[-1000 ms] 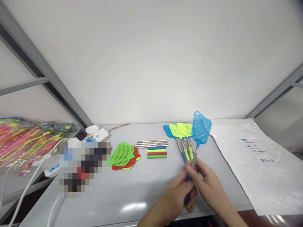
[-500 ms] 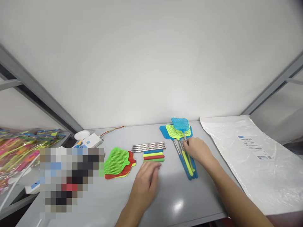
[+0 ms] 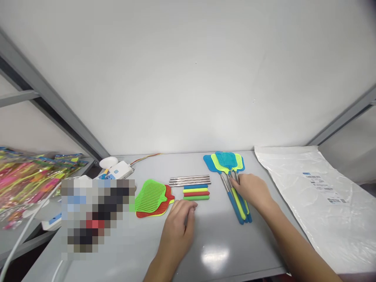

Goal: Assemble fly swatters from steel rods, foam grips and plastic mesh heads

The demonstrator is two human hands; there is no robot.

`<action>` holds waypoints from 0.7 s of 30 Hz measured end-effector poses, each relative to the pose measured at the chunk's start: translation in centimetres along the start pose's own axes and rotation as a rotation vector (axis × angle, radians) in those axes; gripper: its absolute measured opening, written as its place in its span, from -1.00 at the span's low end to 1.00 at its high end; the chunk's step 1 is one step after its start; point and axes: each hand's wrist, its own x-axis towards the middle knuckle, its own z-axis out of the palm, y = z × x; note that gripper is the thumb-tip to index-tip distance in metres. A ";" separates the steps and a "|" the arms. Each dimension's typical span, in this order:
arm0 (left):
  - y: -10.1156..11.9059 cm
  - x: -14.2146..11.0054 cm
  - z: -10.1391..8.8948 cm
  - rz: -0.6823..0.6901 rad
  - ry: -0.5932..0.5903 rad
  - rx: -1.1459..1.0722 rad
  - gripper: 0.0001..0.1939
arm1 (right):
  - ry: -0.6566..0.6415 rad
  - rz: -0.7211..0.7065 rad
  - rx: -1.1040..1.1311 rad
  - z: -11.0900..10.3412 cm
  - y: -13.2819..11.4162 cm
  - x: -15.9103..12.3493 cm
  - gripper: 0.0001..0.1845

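Note:
My right hand (image 3: 249,188) is closed round the metal rod of a blue fly swatter (image 3: 226,159), whose head lies over a pile of others. Under it are a yellow-green swatter (image 3: 216,159) and more blue ones, their blue and yellow handles (image 3: 235,205) pointing toward me. My left hand (image 3: 178,223) rests on the table with its fingers loosely curled and nothing visible in them. Just beyond its fingertips lie loose handles, with a green handle (image 3: 196,198) nearest and a red handle (image 3: 196,193) behind it. Several metal rods (image 3: 190,180) lie behind these.
Loose swatter heads, a green one (image 3: 149,196) over a red one (image 3: 168,203), lie left of my left hand. A white plastic mailer bag (image 3: 293,196) covers the right side. At left are a white power strip (image 3: 120,170), a blurred patch and packaged colourful goods (image 3: 29,176).
My right hand has lowered the blue swatter onto the pile, its head now lying over the others. My left hand has barely moved. The view has shifted slightly.

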 end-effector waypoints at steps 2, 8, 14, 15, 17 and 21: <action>-0.3 0.0 0.1 0.008 0.024 -0.002 -0.78 | 0.025 -0.032 -0.006 -0.6 -0.4 -0.3 -0.43; -0.7 -0.3 0.5 0.065 0.042 0.034 -0.80 | 0.016 -0.346 0.027 -1.3 -5.6 1.8 -0.58; -1.5 -2.2 -0.7 0.084 0.074 0.131 -0.80 | -0.090 -0.654 0.104 -0.4 -10.5 6.1 -0.77; -1.8 -2.7 -1.2 0.088 0.094 0.155 -0.80 | -0.110 -0.690 0.116 -0.3 -10.9 6.6 -0.78; -2.8 -3.3 -2.6 0.088 0.157 0.214 -0.79 | -0.139 -0.745 0.134 -0.1 -11.2 7.1 -0.78; -4.6 -3.7 -5.5 0.029 0.312 0.395 -0.78 | -0.150 -0.821 0.161 0.3 -11.6 7.4 -0.81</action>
